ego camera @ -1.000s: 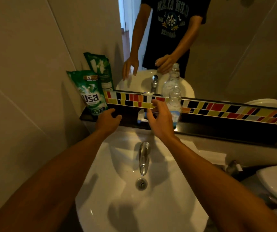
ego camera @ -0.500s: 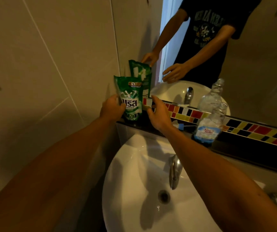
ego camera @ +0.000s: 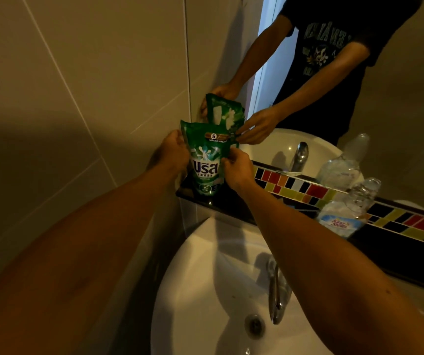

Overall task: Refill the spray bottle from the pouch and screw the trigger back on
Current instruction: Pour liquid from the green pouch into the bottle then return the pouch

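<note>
Both hands have closed in: left hand (ego camera: 172, 155) and right hand (ego camera: 236, 167) grip the pouch (ego camera: 205, 162) standing on the ledge (ego camera: 234, 206). Pickup step; next, carry it right toward the bottle (ego camera: 346, 211).

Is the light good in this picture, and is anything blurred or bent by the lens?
Head view: dim, warm light; the pouch label is readable between the left hand and right hand; wide-angle lens curves the wall tile lines; forearms near the edges are soft; the basin shows faint glare.
</note>
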{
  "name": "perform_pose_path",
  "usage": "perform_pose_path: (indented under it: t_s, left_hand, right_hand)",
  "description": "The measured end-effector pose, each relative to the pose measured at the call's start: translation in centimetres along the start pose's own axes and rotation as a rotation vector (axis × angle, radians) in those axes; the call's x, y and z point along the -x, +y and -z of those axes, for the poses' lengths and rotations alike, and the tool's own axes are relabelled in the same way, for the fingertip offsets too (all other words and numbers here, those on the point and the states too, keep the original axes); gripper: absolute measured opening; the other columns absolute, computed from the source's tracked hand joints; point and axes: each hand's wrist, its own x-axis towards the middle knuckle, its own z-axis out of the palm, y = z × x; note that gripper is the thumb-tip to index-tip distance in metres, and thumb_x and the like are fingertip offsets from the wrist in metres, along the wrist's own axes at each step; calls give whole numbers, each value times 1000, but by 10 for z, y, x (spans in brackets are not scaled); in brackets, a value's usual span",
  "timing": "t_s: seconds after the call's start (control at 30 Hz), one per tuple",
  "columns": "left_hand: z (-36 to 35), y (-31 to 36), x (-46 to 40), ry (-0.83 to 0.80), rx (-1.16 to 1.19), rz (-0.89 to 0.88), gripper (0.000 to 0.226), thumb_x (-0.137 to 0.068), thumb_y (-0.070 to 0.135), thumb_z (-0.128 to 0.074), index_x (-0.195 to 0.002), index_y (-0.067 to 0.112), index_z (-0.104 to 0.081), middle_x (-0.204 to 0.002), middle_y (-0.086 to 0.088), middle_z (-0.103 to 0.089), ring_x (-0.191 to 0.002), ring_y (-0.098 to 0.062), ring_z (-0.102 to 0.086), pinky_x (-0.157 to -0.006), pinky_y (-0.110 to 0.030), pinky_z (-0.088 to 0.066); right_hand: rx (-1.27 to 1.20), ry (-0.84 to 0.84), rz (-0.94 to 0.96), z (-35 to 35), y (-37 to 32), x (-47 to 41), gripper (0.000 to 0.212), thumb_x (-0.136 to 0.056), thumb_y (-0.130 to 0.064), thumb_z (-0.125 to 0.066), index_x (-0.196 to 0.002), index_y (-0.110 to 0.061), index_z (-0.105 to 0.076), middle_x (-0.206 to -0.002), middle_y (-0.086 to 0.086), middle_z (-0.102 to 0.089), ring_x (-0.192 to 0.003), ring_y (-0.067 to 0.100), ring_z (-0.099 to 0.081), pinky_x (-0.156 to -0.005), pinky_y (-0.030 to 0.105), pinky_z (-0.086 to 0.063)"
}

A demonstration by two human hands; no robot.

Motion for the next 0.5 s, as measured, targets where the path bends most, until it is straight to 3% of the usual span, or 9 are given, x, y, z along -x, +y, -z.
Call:
perform_pose_path:
  t_s: [0.1, 0.23, 0.5]
  left_hand:
    - [-6, -3, -7, 19, 7, 39, 26, -101, 27, -40, -117, 26, -60, -97, -4, -70, -77, -23, -65, -59, -29, -49]
    - [-11, -13, -10, 48, 104, 58, 15, -93, 31, -48, -83, 28, -58, -84, -6, -69, -83, -34, -69, -72, -46, -58]
    - [-19, -12, 17, -17, 349, -69, 13, -100, 24, -50, -96, 14, -57, -85, -6, -60, -75, -18, -55, -65, -32, -45]
  right_hand:
    - [27, 99, -2, -8, 6, -6, 24, -102, -9, -51, -116, -14, -70, -112, 9, -75, -95, 20, -67, -82, 37, -56]
    - [40, 202, 3, -13, 13, -8, 18, -103, -16, -54, -102, -15, -72, -100, 8, -75, -92, 26, -69, -83, 43, -58]
    - [-34, 250, 29, 4, 23, 13, 17, -103, -12, -55, -97, -10, -70, -93, 6, -72, -88, 22, -66, -80, 39, -56]
